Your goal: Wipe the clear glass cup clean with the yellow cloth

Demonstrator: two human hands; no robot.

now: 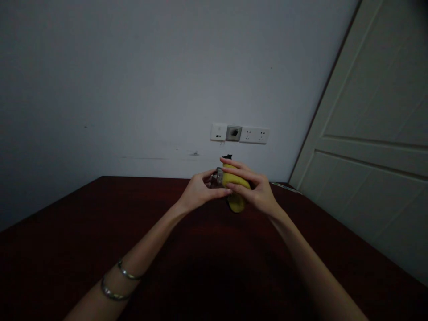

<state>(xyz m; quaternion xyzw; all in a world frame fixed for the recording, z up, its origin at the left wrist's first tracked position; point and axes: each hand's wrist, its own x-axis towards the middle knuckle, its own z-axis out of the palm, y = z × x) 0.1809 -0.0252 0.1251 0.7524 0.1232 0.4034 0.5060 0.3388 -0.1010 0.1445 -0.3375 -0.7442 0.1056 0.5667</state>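
Note:
My left hand [199,189] is closed around a small clear, greyish object [219,177] that looks like glass. Its thumb reaches along the lower side, and the fingers hide much of the object. My right hand [256,185] grips a soft yellow cloth-like piece [236,179], fingers laid across its front. The yellow piece touches the right side of the clear object, and a rounded lower end of it hangs below my right hand. A dark, ragged bit [228,156] shows just above the right fingertips. Both hands are held close together above the table.
A dark red table [140,240] spreads below my arms and reaches the grey wall [150,80]. Sockets [254,135] and a grey wall plate [233,133] sit behind my hands. A pale panelled door [374,147] stands at the right. Two bracelets [115,295] circle my left forearm.

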